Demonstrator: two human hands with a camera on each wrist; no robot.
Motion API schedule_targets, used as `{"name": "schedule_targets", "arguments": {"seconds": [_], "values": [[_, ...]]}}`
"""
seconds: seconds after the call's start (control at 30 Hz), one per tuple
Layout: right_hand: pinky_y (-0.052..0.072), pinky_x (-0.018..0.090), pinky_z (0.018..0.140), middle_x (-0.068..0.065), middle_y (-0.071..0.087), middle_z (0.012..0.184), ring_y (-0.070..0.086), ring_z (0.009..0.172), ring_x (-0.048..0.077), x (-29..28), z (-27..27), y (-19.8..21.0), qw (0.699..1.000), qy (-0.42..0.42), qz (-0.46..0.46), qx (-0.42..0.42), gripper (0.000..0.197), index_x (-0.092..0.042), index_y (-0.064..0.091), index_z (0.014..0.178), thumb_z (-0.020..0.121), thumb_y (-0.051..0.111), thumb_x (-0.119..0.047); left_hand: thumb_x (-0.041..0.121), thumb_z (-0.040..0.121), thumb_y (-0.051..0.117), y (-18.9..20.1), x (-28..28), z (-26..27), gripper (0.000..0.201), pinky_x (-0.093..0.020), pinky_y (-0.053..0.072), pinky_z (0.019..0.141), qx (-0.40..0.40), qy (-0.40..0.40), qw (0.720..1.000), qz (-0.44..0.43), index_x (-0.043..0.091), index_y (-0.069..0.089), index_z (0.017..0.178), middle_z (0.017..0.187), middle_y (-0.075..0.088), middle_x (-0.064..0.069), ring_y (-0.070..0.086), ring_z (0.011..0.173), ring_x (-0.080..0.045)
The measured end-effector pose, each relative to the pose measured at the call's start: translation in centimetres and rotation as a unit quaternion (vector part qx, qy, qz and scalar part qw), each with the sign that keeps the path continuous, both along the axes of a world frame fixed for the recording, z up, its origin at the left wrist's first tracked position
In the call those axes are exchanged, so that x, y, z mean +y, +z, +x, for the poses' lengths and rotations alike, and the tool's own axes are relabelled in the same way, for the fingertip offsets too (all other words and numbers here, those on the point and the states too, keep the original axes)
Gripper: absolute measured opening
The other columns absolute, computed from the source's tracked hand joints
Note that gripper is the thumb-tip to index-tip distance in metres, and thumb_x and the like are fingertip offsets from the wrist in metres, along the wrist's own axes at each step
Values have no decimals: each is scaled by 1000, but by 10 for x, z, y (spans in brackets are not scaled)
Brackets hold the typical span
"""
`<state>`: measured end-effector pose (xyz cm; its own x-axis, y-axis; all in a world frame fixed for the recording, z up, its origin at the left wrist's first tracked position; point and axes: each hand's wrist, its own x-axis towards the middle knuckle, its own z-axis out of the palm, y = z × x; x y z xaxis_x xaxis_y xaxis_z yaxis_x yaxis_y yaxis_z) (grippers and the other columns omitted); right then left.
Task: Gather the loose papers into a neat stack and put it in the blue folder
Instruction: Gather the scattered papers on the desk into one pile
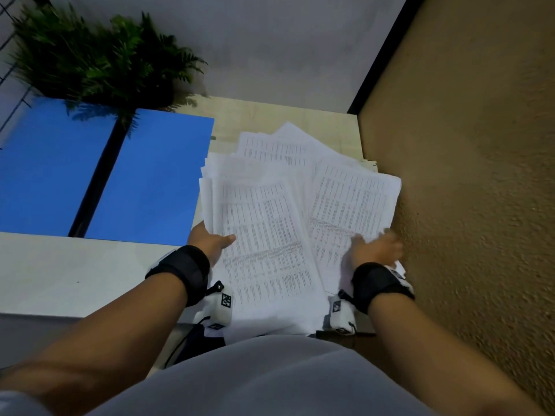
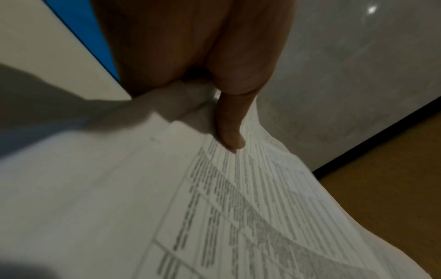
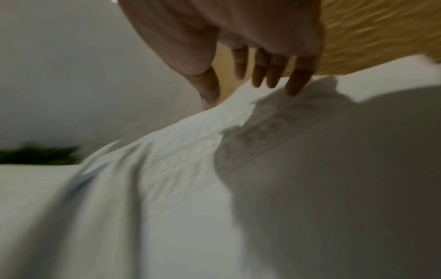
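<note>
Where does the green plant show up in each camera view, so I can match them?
Head: plant at top left, beyond the blue sheets.
Left wrist: not in it.
Right wrist: plant, a dark green blur at the left edge.
Shared landmark: the printed papers, in all three.

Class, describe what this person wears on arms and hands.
Bare forearms, no sleeves. Left hand and right hand are ungloved. Each wrist carries a black strap and a white unit with black square markers; a black cable trails from the left one.
</note>
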<state>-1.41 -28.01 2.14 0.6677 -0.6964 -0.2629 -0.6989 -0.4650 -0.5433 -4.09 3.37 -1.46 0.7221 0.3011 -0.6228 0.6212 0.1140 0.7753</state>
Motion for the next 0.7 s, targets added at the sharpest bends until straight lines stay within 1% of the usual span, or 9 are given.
{"name": "schedule_targets", "arguments": {"seconds": [0.03,0.1,0.17,0.23,0.3,0.37,0.47,0.57,0.7], "values": [[43,51,101,17,50,134,48,123,36,-12,-1,2,999,-41,7,15,66,-6,47,131,76,76,-29,4,75,80,0,0,1,47,-50,50,101,-5,4,1000,7,14,63,117,115,71,-9,66,108,-31],[47,49,100,15,58,129,58,114,34,-27,-2,-2,981,-74,179,-32,54,-4,50,127,81,74,-20,1,77,78,-1,-1,3,39,-50,50,100,-16,9,1000,5,19,61,108,113,70,-12,65,107,-34],[46,50,101,14,62,127,62,110,33,-27,-7,-4,929,-48,363,-54,45,-3,52,129,87,66,-5,1,77,78,-6,0,5,40,-52,49,101,-11,6,1000,-1,22,60,105,115,69,-12,64,110,-35],[45,53,102,16,63,127,62,112,35,-23,-5,-3,903,-23,427,-44,45,-3,51,132,88,62,0,7,71,80,-16,2,7,47,-55,47,103,-6,-9,1000,-10,21,60,110,119,68,-11,63,113,-35],[44,51,104,16,62,128,60,115,35,-21,0,-5,901,-9,434,-27,46,-2,50,134,90,60,0,9,70,79,-19,2,7,51,-55,44,106,1,-26,1000,-15,21,59,116,123,67,-11,62,117,-33],[44,47,104,15,61,131,59,116,33,-18,2,-6,904,-2,428,-7,47,-3,50,135,90,61,-1,4,77,77,-20,2,8,48,-53,42,108,6,-35,999,-9,20,56,118,127,65,-12,59,120,-32],[45,45,103,15,61,129,61,113,33,-13,6,3,922,-14,387,-21,45,-1,53,131,87,61,6,3,78,76,-23,4,11,48,-54,40,110,19,-36,999,-4,18,55,119,130,63,-12,57,123,-33],[48,35,90,15,65,113,62,101,31,-12,8,26,969,15,242,-48,29,2,59,119,90,59,2,7,75,78,-28,4,13,61,-54,41,109,35,-43,998,12,14,54,131,131,63,-11,56,125,-34],[51,40,86,22,67,107,64,101,39,-26,5,60,993,68,72,-59,25,0,62,113,91,58,-11,8,76,77,-32,6,12,60,-55,43,107,36,-47,998,20,14,55,132,130,65,-11,59,121,-34]]}}
